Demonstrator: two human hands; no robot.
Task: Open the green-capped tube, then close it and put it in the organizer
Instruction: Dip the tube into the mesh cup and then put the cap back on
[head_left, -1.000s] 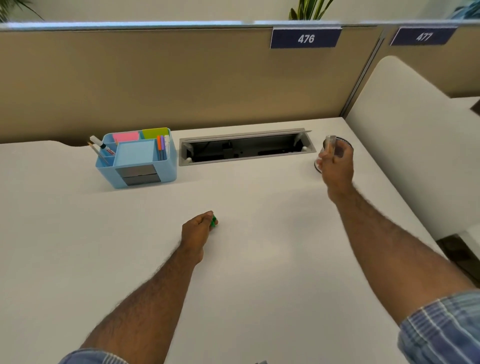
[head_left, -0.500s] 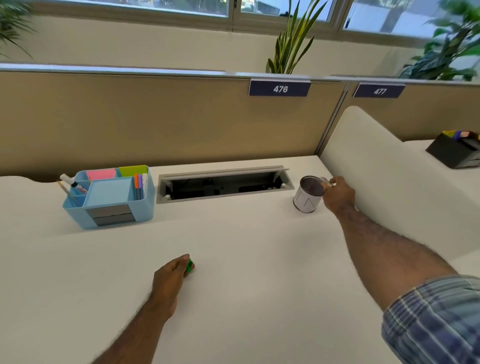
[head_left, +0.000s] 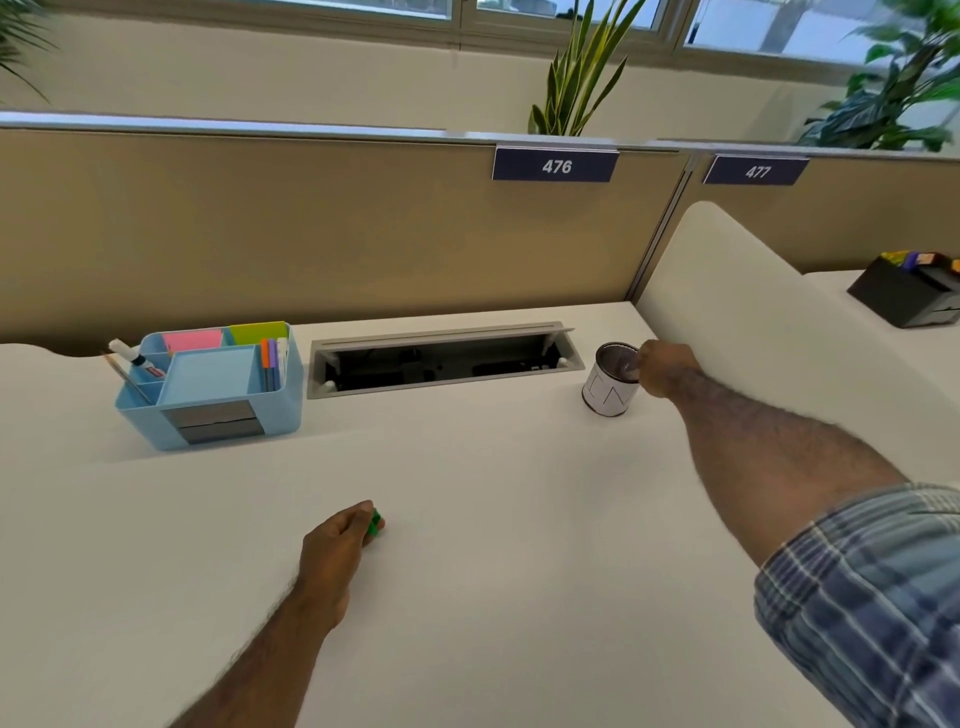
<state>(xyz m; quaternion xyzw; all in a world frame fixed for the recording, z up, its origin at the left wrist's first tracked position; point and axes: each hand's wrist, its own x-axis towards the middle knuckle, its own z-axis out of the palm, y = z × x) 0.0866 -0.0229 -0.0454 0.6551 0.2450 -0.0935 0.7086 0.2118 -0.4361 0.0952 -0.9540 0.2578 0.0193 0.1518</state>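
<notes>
My left hand (head_left: 335, 545) rests on the white desk (head_left: 493, 519), fingers closed around a small green cap (head_left: 375, 521) that peeks out at the fingertips. My right hand (head_left: 665, 366) reaches far right to the rim of a white mesh cup (head_left: 608, 397). Its fingers pinch a pale clear tube (head_left: 630, 370), blurred, whose lower end dips inside the cup. The blue desk organizer (head_left: 288, 410) stands at the back left, well away from both hands, holding sticky notes, markers and a glue bottle.
An open grey cable tray (head_left: 441, 364) is sunk into the desk between organizer and cup. A beige partition runs along the back. A white curved divider (head_left: 753, 312) rises right of the cup. A black organizer (head_left: 904, 301) sits on the neighbouring desk.
My right hand has lowered from above the cup to its rim, bringing the tube down into it. The view has tilted upward. My left hand has stayed in place on the cap.
</notes>
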